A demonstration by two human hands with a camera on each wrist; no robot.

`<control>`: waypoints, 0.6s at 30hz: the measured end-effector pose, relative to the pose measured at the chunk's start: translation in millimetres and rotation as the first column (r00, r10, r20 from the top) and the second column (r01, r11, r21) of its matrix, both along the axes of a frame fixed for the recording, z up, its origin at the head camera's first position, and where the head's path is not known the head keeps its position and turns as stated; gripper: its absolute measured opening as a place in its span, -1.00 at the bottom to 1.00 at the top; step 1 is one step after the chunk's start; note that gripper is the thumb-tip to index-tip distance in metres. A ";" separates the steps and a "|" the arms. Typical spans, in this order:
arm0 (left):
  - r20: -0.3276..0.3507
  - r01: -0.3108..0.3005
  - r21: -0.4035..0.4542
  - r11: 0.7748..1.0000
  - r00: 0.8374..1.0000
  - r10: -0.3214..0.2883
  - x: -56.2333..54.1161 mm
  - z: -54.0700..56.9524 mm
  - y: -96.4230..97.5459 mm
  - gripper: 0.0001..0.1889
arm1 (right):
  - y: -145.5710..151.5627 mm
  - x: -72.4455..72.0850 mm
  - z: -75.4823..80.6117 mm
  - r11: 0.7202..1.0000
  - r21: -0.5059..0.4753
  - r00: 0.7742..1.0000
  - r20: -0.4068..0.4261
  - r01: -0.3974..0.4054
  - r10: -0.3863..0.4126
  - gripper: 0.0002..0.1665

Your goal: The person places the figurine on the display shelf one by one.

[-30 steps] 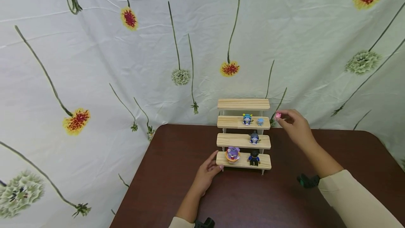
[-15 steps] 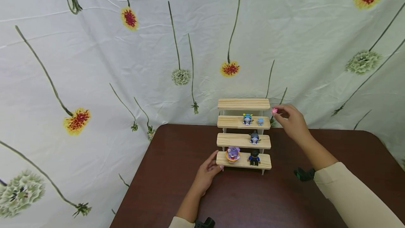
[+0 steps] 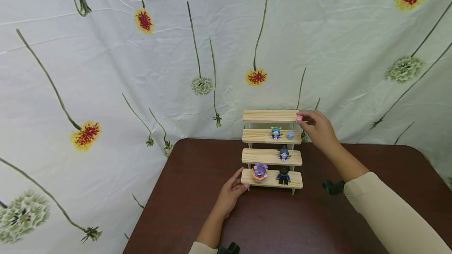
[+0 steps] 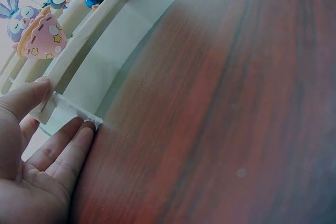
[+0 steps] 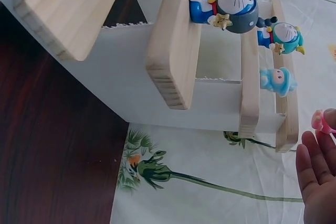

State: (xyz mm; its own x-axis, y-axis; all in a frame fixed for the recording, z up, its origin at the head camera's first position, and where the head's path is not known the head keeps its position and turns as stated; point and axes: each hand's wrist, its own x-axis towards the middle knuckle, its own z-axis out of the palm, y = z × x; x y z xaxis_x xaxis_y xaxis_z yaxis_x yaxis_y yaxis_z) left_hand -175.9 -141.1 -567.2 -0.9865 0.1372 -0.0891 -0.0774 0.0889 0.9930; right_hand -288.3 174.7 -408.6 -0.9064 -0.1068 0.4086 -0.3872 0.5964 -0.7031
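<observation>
A stepped wooden display stand (image 3: 268, 116) with pale boards stands on the table. My left hand (image 3: 228, 196) grips the left end of its lowest board; in the left wrist view the thumb (image 4: 32, 97) lies on the board's end and fingertips touch the white side support. My right hand (image 3: 319, 131) pinches a small pink figurine (image 3: 299, 118) at the right end of the top board. On the second board from the top sit a figurine with a teal hat (image 3: 276, 133) and a tiny light-blue figurine (image 5: 278, 81). Below them is a dark-hooded cat-like figurine (image 5: 236, 10).
On the lowest board are a purple rabbit figurine (image 3: 260, 171) in a pink-and-orange base and a black-haired toy figure (image 3: 283, 176) in blue and black. The dark red-brown table (image 3: 197, 167) surrounds the stand. A white flower-print cloth (image 3: 169, 50) hangs behind.
My right hand has moved left and slightly up with the pink figurine, from beside the stand to the top board's right end. The left hand has stayed in place.
</observation>
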 end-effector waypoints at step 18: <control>-0.001 0.001 -0.002 1.000 1.000 -0.001 0.7 0.3 0.0 -0.26 | -13.0 -17.4 2.1 0.999 0.047 1.000 0.012 -0.014 0.013 -0.61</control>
